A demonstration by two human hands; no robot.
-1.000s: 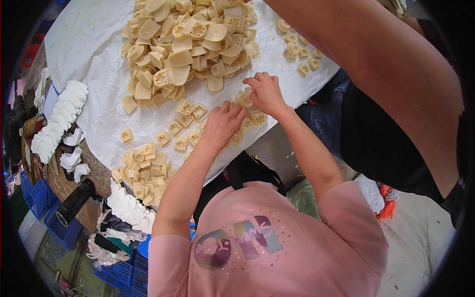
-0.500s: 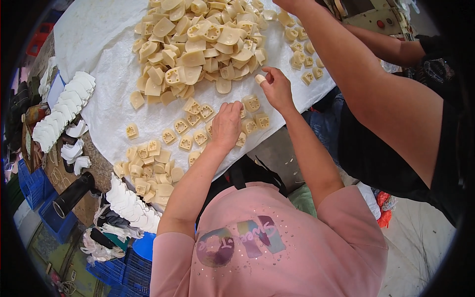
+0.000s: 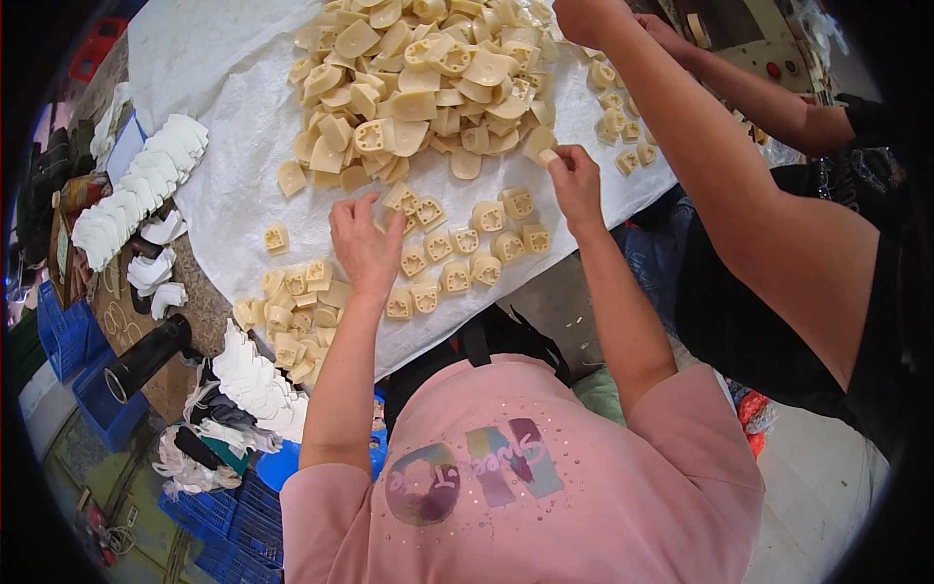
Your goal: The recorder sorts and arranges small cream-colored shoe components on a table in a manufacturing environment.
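Cream plastic blocks, each rounded at one end and some showing hollow undersides, lie in a large heap point(image 3: 413, 107) on a white sheet point(image 3: 224, 175). My left hand point(image 3: 365, 243) hovers over the sheet left of a loose group of blocks point(image 3: 457, 277) with their hollow sides up. Its fingers are apart, and no block shows in them. At the heap's right edge, my right hand point(image 3: 579, 185) pinches a cream block point(image 3: 538, 143). The thumb there has a pale covering on its tip. A smaller pile of blocks point(image 3: 292, 316) sits by my left forearm.
Another person's arm point(image 3: 720, 146) reaches across from the right, near several scattered blocks point(image 3: 613, 122). On the left are stacked white curved pieces point(image 3: 141, 190), a second white stack point(image 3: 255, 380), a black cylinder point(image 3: 146, 360) and blue crates point(image 3: 117, 409).
My left hand has moved left, away from the grouped blocks, and its fingers have spread. My right hand now has a block at its fingertips by the heap. The view has shifted slightly.
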